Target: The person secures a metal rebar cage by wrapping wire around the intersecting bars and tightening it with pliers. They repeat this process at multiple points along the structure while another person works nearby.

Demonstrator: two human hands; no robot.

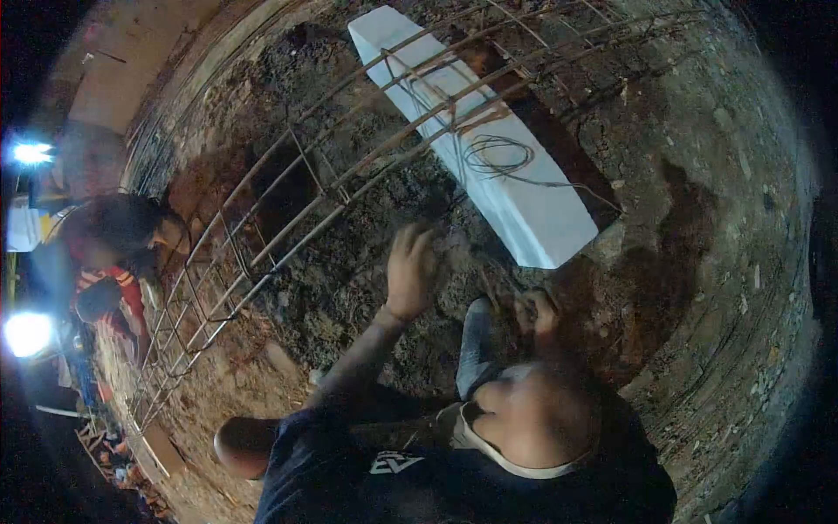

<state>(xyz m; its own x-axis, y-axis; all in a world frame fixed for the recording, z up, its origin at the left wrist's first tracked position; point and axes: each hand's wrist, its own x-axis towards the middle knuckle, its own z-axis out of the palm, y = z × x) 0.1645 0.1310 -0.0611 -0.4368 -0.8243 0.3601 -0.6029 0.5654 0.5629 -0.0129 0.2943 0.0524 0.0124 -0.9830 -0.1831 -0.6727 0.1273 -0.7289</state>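
The left hand (410,272) has its fingers loosely apart; the right hand (539,312) curls (holding what, I cannot tell). The rebar cage (346,197) stretches from eight o'clock, crossing the white block (517,203) at one o'clock.

White block (524,201); brown rebar cage (340,194); dark shirt (349,476), white print (397,463).

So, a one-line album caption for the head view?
Left hand and right hand over dark soil, near a rebar cage and long white block crossed by coiled wire.
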